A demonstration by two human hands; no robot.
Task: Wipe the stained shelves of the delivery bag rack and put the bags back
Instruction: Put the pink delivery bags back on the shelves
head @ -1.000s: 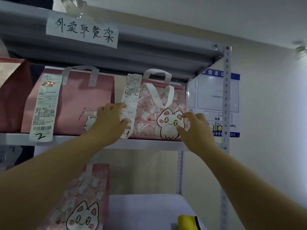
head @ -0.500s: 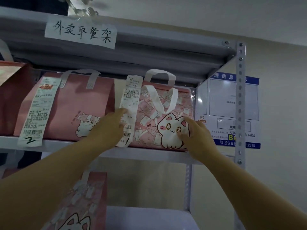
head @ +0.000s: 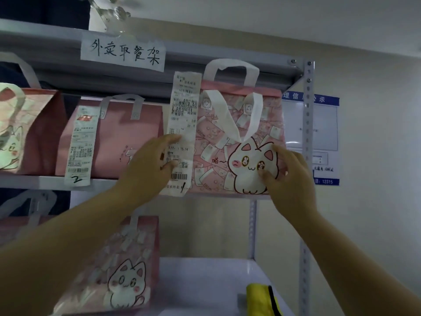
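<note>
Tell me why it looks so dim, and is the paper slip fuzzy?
Head view: dim, flat grey light; dark shadow lies under the top shelf; the receipt on the cat bag has readable big print but smeared small print; a pale glare patch sits on the wall poster; the left-edge bag is blurred.

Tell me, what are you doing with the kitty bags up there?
A person has both hands on the pink cat bag, which stands at the right end of the middle shelf. The left hand presses by its long receipt and the right hand is on the kitty's face. A plainer pink bag stands beside it. Another kitty bag and something yellow are on the shelf below.
</note>
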